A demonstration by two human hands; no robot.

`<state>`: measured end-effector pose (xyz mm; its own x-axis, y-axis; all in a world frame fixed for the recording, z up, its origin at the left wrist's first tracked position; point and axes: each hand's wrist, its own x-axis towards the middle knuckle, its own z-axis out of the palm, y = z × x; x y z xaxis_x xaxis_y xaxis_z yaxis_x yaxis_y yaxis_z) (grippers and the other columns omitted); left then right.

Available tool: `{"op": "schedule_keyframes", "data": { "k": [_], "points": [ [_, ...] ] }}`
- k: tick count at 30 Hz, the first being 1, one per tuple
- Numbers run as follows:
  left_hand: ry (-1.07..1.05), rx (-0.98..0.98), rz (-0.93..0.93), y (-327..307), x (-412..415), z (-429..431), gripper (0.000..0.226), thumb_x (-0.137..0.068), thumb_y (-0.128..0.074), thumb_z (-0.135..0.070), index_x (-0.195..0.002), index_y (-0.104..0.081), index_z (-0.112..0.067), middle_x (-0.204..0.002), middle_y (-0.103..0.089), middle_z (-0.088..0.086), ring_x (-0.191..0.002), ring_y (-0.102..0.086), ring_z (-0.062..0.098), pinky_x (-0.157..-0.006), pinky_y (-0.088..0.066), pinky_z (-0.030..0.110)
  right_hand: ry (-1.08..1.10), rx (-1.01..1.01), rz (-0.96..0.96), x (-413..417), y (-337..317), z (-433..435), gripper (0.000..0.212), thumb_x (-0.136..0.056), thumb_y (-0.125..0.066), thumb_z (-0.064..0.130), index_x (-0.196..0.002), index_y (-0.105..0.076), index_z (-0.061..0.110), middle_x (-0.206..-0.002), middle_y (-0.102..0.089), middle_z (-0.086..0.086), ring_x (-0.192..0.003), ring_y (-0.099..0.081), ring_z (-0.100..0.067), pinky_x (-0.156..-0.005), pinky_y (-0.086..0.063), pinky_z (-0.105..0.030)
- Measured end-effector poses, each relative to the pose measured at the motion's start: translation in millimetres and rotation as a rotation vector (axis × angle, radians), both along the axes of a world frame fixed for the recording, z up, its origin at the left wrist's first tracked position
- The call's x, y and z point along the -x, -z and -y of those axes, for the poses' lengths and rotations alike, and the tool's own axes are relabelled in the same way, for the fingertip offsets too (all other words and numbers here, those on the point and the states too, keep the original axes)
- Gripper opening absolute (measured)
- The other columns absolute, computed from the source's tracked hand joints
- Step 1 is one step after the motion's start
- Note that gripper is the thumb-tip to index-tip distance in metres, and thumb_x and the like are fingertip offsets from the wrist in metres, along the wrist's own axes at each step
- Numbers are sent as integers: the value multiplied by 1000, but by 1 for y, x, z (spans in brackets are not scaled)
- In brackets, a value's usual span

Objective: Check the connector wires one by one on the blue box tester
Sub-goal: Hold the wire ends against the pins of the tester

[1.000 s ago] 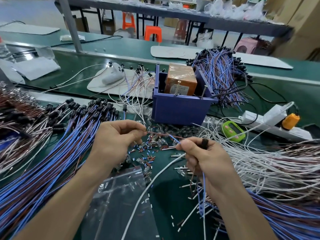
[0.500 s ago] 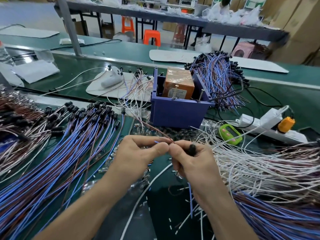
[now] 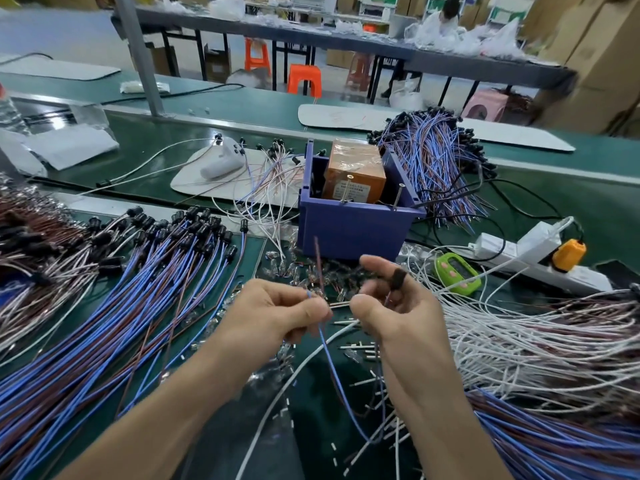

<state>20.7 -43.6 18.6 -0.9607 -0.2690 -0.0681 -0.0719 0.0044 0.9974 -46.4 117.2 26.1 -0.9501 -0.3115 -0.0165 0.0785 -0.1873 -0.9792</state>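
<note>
The blue box tester stands at the middle of the bench with an orange block inside and two metal pins on its front rim. Just in front of it my left hand pinches the blue and brown leads of one connector wire; the brown lead sticks up toward the box. My right hand grips the same wire's black connector between its fingers. The blue lead loops down between my forearms.
A fan of blue-brown connector wires lies at left, and more pile up at right and behind the box. White wires, a green counter, a white power strip and small glass bulbs surround the hands.
My hands came together and rose toward the box. The brown lead, earlier stretched sideways between them, now points upward, and the blue lead hangs in a loop.
</note>
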Motion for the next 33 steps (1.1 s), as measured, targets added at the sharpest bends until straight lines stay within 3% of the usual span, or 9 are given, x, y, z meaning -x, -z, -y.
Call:
{"op": "schedule_keyframes", "data": {
  "k": [2, 6, 9, 14, 19, 22, 26, 30, 33],
  "points": [
    [99, 110, 13, 2, 1, -6, 25, -77, -80, -32, -66, -77, -10, -56, -56, 15, -53, -44, 15, -50, -35, 24, -41, 18, 14, -5, 0, 4, 34, -85, -69, -13, -96, -79, 18, -77, -67, -1, -69, -60, -12, -68, -53, -29],
    [143, 88, 15, 4, 2, -8, 33, -80, -74, -32, -71, -76, -1, -53, -57, -1, -48, -43, 7, -48, -34, 15, -93, 15, 67, -13, 2, 11, 24, -87, -70, -7, -80, -81, 13, -78, -74, -8, -71, -69, -18, -66, -59, -30],
    [151, 112, 9, 4, 1, -6, 24, -85, -81, -29, -69, -79, -10, -54, -60, -2, -48, -48, 6, -49, -37, 15, -111, 70, 126, -14, 0, 12, 20, -87, -69, -7, -76, -78, 8, -75, -74, -10, -64, -68, -16, -60, -57, -25],
    [-85, -18, 67, 0, 6, -10, 26, -99, -63, -15, -78, -77, -10, -78, -79, 8, -53, -70, 17, -42, -48, 19, 48, 103, 217, -5, -5, 6, 18, -92, -67, 8, -76, -73, 11, -67, -70, -12, -38, -29, -8, -38, -25, -16],
    [-188, -163, 58, -21, 20, 7, 28, -107, -49, -13, -102, -76, -14, -69, -72, 9, -36, -46, 14, -35, -32, 16, 81, 112, 235, 11, -18, -6, 26, -89, -71, 15, -64, -76, 19, -55, -58, -5, -45, -44, -11, -43, -36, -19],
    [-212, -114, 66, -36, 33, 15, 37, -100, -48, 3, -105, -80, -13, -58, -59, 2, -41, -38, 10, -38, -28, 13, 127, 117, 241, 27, -25, -8, 14, -91, -71, 14, -78, -69, 9, -56, -59, -6, -46, -42, -14, -41, -37, -21],
    [-238, -74, -2, -50, 50, 20, 36, -102, -47, 6, -116, -64, -22, -74, -77, 1, -50, -60, 9, -46, -42, 14, 213, 121, 243, 52, -34, -5, 13, -92, -73, 14, -88, -63, 6, -54, -61, -5, -41, -38, -13, -41, -34, -22],
    [-481, 26, -55, -43, 66, 13, 9, -99, -64, -7, -97, -64, -15, -72, -78, -2, -61, -75, 12, -48, -51, 19, 279, 160, 219, 66, -29, -1, 22, -93, -73, 14, -74, -62, 13, -55, -61, -4, -44, -43, -12, -44, -34, -23],
    [-623, 192, -22, -32, 76, 7, 17, -91, -77, -24, -76, -73, -18, -61, -74, -6, -48, -69, 11, -54, -54, 28, 305, 205, 212, 68, -16, 5, 43, -92, -73, 12, -51, -63, 19, -53, -59, -4, -45, -43, -14, -44, -34, -26]
  ]
}}
